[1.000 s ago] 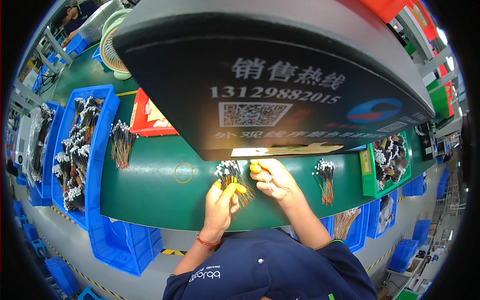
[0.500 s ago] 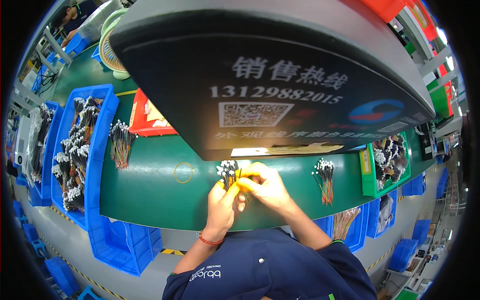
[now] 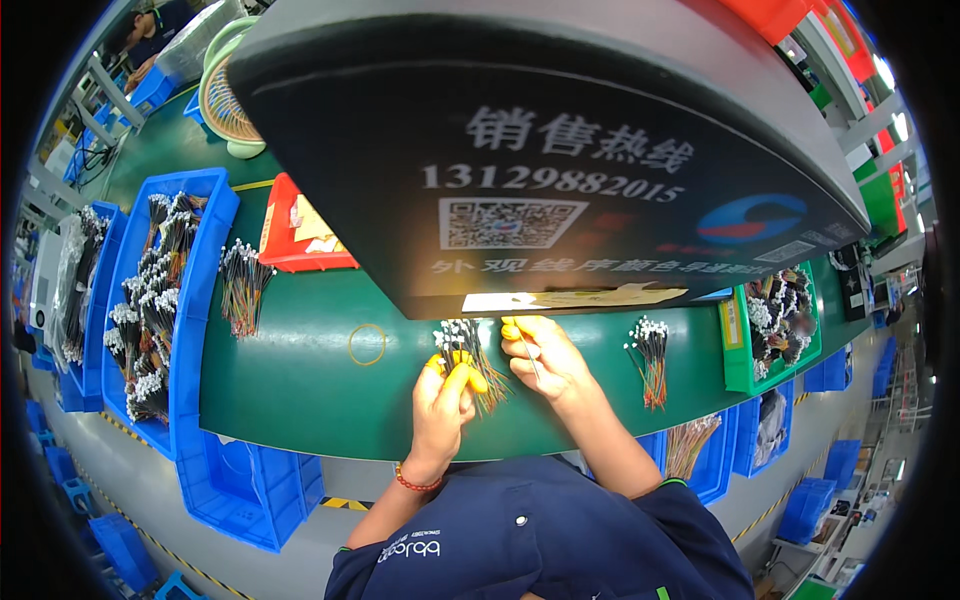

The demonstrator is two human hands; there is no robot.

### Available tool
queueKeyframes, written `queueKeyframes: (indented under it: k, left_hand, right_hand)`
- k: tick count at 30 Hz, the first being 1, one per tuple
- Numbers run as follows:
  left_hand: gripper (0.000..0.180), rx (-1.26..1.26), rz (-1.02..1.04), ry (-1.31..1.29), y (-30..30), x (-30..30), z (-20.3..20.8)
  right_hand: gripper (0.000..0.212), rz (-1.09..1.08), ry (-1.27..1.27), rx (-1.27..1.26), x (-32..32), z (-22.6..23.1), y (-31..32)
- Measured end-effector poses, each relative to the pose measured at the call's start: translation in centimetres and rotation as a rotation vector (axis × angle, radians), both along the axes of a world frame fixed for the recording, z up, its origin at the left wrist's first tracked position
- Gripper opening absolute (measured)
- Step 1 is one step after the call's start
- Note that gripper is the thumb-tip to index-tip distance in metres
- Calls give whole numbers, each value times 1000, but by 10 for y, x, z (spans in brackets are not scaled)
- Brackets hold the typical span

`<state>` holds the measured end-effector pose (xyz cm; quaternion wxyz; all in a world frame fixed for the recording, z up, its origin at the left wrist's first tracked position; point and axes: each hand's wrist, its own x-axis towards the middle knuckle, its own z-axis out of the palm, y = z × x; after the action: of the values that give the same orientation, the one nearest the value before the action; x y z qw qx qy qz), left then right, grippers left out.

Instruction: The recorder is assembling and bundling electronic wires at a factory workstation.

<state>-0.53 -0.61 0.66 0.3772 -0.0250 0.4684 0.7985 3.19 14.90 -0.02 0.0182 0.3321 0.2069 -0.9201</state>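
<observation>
A wire bundle [image 3: 484, 355] is held over the near edge of the counter [image 3: 300, 400], about midway along it, with white connectors toward the far side and loose tails toward the near edge. It is gripped by the left hand [image 3: 438, 408], thumb and fingers closed around its left side. By the right hand [image 3: 552, 372], just beside it, what seems to be a single thin strand [image 3: 532, 364] is pinched between closed fingertips. The wires should prove light and springy, apt to fan out or tangle, and are best taken mid-length in a loose group, or singly just behind the connector, so that no terminal is strained. Part of the bundle is covered by yellow finger covers [image 3: 478, 382]; the far counter edge is hidden by a black machine housing [image 3: 350, 170], and the strand's upper end cannot be made out.
</observation>
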Motion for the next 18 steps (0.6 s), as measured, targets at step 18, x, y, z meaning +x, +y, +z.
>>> queueKeyframes:
  k: [18]
  left_hand:
    - [18, 34, 16, -54, -3, -1, -1]
  right_hand:
    - [15, 84, 89, 35, 2, 7, 2]
